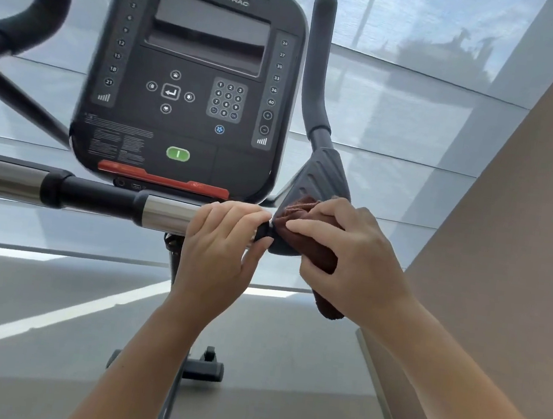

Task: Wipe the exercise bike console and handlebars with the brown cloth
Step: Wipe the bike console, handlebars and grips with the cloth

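The black bike console (194,76) fills the upper middle, with a keypad, a green button and a red strip along its bottom edge. Below it runs the horizontal handlebar (97,196), part chrome, part black. My left hand (223,241) is wrapped around the bar's chrome section near its right end. Just right of it, my right hand (349,255) presses the folded brown cloth (309,240) against the black joint where the bar meets the upright right grip (318,69). One end of the cloth hangs below my palm.
A curved black left grip (42,10) rises at the upper left. Shaded windows stand behind the bike. A beige wall (523,237) closes the right side. The bike's front foot (201,369) rests on the grey floor below.
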### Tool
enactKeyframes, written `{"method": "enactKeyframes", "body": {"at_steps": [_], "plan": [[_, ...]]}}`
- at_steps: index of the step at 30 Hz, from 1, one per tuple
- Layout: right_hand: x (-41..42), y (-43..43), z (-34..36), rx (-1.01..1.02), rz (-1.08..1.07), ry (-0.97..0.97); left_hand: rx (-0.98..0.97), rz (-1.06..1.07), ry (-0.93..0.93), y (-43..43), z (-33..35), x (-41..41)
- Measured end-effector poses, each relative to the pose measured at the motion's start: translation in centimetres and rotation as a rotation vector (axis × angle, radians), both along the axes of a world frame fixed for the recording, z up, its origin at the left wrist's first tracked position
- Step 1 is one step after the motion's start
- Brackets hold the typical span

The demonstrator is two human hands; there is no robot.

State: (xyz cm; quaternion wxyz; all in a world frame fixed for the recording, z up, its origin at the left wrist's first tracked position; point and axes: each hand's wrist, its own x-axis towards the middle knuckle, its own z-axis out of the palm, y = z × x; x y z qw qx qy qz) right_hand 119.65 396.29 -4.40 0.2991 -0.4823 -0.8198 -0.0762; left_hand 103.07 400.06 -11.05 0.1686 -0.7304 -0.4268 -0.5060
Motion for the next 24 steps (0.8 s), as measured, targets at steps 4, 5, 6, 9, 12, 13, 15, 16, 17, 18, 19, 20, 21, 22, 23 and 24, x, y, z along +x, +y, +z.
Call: {"method": "enactKeyframes", "body": {"at_steps": [4, 5, 6, 9, 12, 13, 15, 16, 17, 18, 19, 20, 21, 22, 23, 24], "plan": [[1.2, -0.6, 1.5, -0.12, 0.107, 0.049, -0.038, -0.006, -0.002, -0.2, 0.1, -0.1], [1.4, -0.3, 2.2, -0.125, 0.121, 0.119, -0.043, -0.007, -0.002, -0.3, 0.1, -0.1], [1.3, 0.2, 2.8, -0.091, 0.11, 0.182, -0.046, -0.006, 0.001, -0.3, 0.2, -0.1], [0.1, 2.8, 4.2, 0.008, 0.024, 0.168, -0.064, 0.002, 0.01, -0.4, 0.3, -0.1], [-1.2, 4.1, 3.4, -0.125, -0.025, -0.044, -0.075, 0.0, 0.017, -0.6, 0.4, -0.1], [-1.1, 4.0, 3.0, -0.121, -0.024, -0.071, -0.078, 0.001, 0.02, -0.7, 0.4, -0.1], [-0.8, 3.1, 2.2, -0.084, -0.003, -0.075, -0.082, 0.009, 0.018, -0.7, 0.5, -0.1], [-0.6, 2.5, 1.8, -0.067, 0.001, -0.07, -0.083, 0.01, 0.016, -0.7, 0.5, 0.0], [-0.5, 1.9, 1.5, -0.054, 0.002, -0.061, -0.086, 0.008, 0.012, -0.8, 0.6, 0.0], [-0.3, 1.3, 1.1, -0.041, 0.007, -0.051, -0.088, 0.003, 0.008, -0.8, 0.6, 0.0], [-0.1, 0.7, 0.7, -0.032, 0.02, -0.043, -0.088, -0.001, 0.006, -0.8, 0.6, 0.0], [0.1, 0.1, 0.4, -0.029, 0.043, -0.034, -0.089, -0.005, 0.004, -0.9, 0.6, 0.0], [0.4, -0.3, 0.3, -0.036, 0.071, -0.013, -0.09, -0.009, 0.005, -0.8, 0.6, -0.1], [0.7, -0.6, 0.3, -0.053, 0.1, 0.036, -0.092, -0.011, 0.006, -0.8, 0.6, -0.1], [1.1, -0.6, 0.6, -0.069, 0.121, 0.112, -0.094, -0.013, 0.005, -0.8, 0.6, -0.1], [1.5, -0.3, 1.1, -0.058, 0.125, 0.197, -0.095, -0.013, 0.001, -0.8, 0.5, -0.1]]}}
